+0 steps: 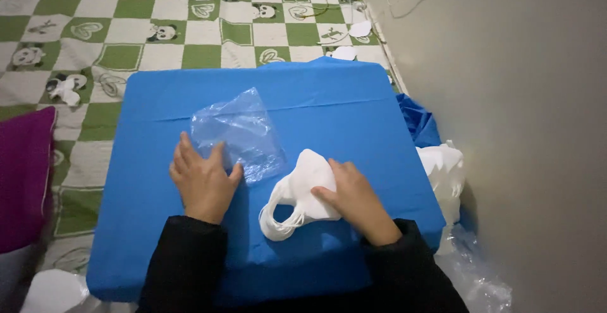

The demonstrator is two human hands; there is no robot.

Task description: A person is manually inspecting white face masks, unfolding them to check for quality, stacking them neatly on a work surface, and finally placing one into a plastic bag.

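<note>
Stack of white face masks, on blue board near right, under right hand, fingers closed on its right edge, ear loops trailing near-left; clear plastic bag just far-left, its near corner pinned by flat, spread left hand.

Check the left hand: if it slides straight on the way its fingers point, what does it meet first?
The left hand lies flat on the blue cover, fingers pointing away and slightly right. First in line is the clear plastic bag, whose near edge its fingertips seem to touch already. Beyond lies bare cover.
</note>
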